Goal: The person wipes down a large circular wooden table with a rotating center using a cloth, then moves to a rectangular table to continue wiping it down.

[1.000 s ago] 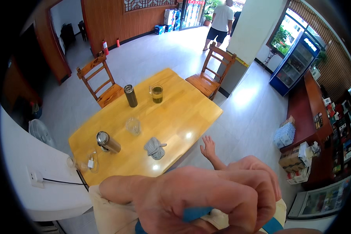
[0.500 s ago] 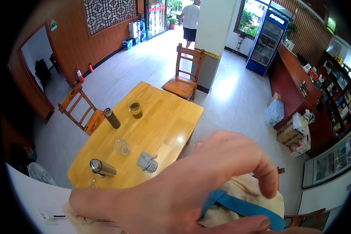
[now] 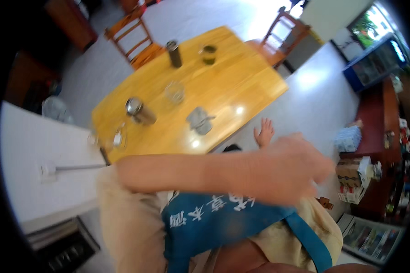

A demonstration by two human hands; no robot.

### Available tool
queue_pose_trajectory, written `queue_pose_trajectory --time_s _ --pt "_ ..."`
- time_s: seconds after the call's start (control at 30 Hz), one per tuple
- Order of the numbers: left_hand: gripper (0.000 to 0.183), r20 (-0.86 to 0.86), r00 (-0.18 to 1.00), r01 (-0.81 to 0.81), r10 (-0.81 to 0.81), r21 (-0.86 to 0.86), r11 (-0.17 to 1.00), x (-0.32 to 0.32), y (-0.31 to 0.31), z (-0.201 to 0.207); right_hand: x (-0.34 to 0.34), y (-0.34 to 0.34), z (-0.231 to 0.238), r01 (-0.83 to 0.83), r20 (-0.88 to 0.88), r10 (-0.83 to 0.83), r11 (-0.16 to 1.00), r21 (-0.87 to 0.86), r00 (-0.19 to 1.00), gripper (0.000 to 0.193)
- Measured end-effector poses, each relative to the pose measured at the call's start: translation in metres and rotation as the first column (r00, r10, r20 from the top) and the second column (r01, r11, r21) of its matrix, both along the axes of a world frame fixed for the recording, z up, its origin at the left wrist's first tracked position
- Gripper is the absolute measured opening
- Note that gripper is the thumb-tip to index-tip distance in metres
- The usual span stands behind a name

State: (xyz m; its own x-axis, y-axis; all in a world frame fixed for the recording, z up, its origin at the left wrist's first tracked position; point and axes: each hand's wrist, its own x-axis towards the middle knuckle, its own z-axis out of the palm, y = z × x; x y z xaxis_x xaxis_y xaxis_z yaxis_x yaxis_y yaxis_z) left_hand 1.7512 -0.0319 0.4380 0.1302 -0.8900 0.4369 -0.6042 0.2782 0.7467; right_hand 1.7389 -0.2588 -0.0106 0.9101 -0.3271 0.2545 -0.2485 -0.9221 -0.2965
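Observation:
My left forearm crosses the view from the left, close up. My left hand at its end is smeared by motion, so its fingers cannot be made out. Just beyond it, a smaller hand, which looks like my right hand, shows spread fingers and holds nothing; its arm is hidden behind the left one. It is over the floor beside the edge of the wooden table. Under my left arm lies a teal apron with white lettering, over beige clothing. A grey glove-like cloth lies on the table near me.
On the table stand a steel flask, a dark flask, a clear glass cup and a glass mug of greenish drink. Wooden chairs stand at the far side. Cartons and a counter are at right.
The view has tipped down, showing more of the apron and less of the room. My left hand has turned and moved slightly up and right. The spread hand beyond it has come into clear view.

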Motion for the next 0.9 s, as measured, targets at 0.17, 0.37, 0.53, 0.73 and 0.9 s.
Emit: queue_pose_trajectory --time_s 0.17,0.37,0.53,0.73,0.9 --pt "0.029 0.201 0.848 -0.492 0.490 0.641 0.588 0.041 0.054 -0.195 0.071 0.055 0.032 -0.277 -0.023 0.281 0.956 0.097 0.960 0.075" --pt "0.049 0.099 0.533 -0.510 0.840 0.830 0.226 -0.015 0.159 -0.361 0.114 0.148 0.051 -0.813 -0.089 0.832 0.555 0.178 0.548 0.083" --pt "0.070 0.091 0.360 -0.335 0.929 0.942 0.037 -0.031 0.166 -0.374 0.130 0.203 0.036 -0.924 -0.312 0.903 0.353 0.146 0.295 0.079" --pt "0.110 0.312 0.111 -0.228 0.944 0.932 -0.282 -0.011 0.149 -0.405 0.176 0.184 -0.004 -0.986 -0.163 0.973 0.155 -0.059 0.163 0.062" --pt "0.139 0.355 -0.231 0.020 0.906 0.933 -0.360 0.044 0.131 -0.427 0.263 0.154 -0.002 -0.933 -0.084 0.934 0.354 0.064 0.348 0.047"
